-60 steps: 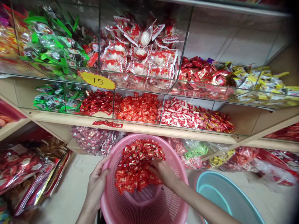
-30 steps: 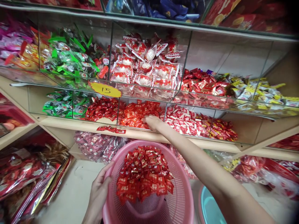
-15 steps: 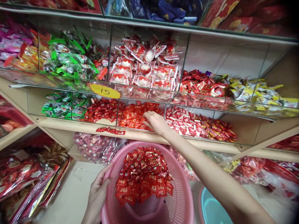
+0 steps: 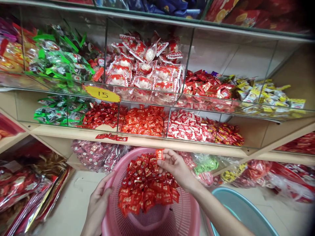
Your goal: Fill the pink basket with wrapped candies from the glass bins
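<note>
A pink plastic basket [image 4: 194, 209] holds a heap of small red candy packets [image 4: 147, 186]. My left hand [image 4: 99, 200] grips the basket's left rim, thumb over the edge. Above the basket's upper right part, my right hand [image 4: 174, 165] pinches a red packet [image 4: 159, 154] between thumb and fingers. Behind the basket, the lower shelf has a compartment of similar orange-red packets [image 4: 144, 120]. Dark red packets [image 4: 102, 114] lie to its left, and red-and-white ones [image 4: 188, 125] to its right.
A wooden shelf edge [image 4: 137, 140] runs behind the basket, below glass dividers. A yellow tag [image 4: 102, 94] marked 15 hangs above. A teal basin [image 4: 256, 209] stands on the floor at right. Bagged candies [image 4: 22, 183] lie at left.
My right hand has come down from the orange-red packets on the shelf to above the basket, with a packet in its fingers. My left hand still grips the rim. The view has shifted slightly.
</note>
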Action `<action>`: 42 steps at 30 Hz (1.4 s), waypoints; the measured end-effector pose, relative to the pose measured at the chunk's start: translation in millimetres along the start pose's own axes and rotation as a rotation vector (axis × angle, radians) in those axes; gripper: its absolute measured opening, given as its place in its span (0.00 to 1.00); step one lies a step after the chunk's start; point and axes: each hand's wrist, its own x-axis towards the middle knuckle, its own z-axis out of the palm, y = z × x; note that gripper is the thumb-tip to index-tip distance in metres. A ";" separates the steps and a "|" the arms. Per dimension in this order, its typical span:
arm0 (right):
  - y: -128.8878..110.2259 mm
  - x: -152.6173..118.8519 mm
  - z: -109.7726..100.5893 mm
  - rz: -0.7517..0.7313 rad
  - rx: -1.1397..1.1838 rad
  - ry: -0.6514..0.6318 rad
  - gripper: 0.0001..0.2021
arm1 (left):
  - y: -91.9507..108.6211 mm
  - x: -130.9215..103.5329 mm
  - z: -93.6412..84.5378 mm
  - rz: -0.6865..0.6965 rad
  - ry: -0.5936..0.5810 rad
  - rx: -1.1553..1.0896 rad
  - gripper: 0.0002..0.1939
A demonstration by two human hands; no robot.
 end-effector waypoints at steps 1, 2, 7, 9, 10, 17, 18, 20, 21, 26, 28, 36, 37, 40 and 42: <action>3.5 -1.4 -1.1 0.006 -0.011 0.002 0.17 | 0.6 -0.3 0.6 -0.012 0.000 -0.003 0.29; 6.5 -2.6 -2.1 0.011 -0.020 0.003 0.17 | 1.0 -0.5 1.1 -0.013 0.005 -0.002 0.30; 11.7 -10.8 -4.9 0.035 0.006 0.028 0.18 | 1.7 -1.1 1.5 -0.004 0.013 -0.009 0.30; 8.4 -15.8 -4.4 0.032 0.033 0.037 0.16 | 2.2 -1.7 1.3 -0.022 0.007 -0.025 0.30; 6.0 -18.7 -3.7 0.031 0.046 0.040 0.16 | 2.5 -2.0 1.2 -0.028 0.005 -0.029 0.30; -2.9 -35.8 3.5 0.079 0.194 0.111 0.15 | 2.4 -2.6 0.9 -0.008 -0.005 -0.042 0.31; -1.9 -37.0 4.1 0.072 0.215 0.128 0.14 | 2.1 -2.3 0.9 -0.004 -0.003 -0.040 0.31; 0.6 -38.7 4.9 0.044 0.237 0.158 0.14 | 1.7 -1.7 1.1 0.007 0.005 -0.031 0.30; 1.7 -39.4 5.2 0.035 0.242 0.170 0.13 | 1.5 -1.3 1.1 0.013 0.009 -0.025 0.29; 4.7 -45.0 7.2 0.031 0.262 0.229 0.14 | -1.0 0.6 -0.2 0.037 0.001 -0.017 0.29; 5.3 -49.3 8.3 0.022 0.274 0.258 0.15 | -2.3 1.3 -1.1 0.023 0.001 -0.032 0.30; 12.1 -64.9 7.0 -0.153 -0.051 0.349 0.20 | -4.0 3.1 -3.1 0.016 0.000 -0.032 0.30; 13.3 -66.2 6.9 -0.189 -0.127 0.345 0.21 | -4.0 3.4 -3.1 0.024 0.000 -0.028 0.30; 17.5 -69.8 7.0 -0.274 -0.284 0.286 0.23 | -3.8 3.8 -2.6 0.047 -0.002 -0.019 0.30; 20.6 -72.0 6.9 -0.295 -0.344 0.254 0.24 | -3.7 3.6 -2.2 0.053 0.000 -0.014 0.30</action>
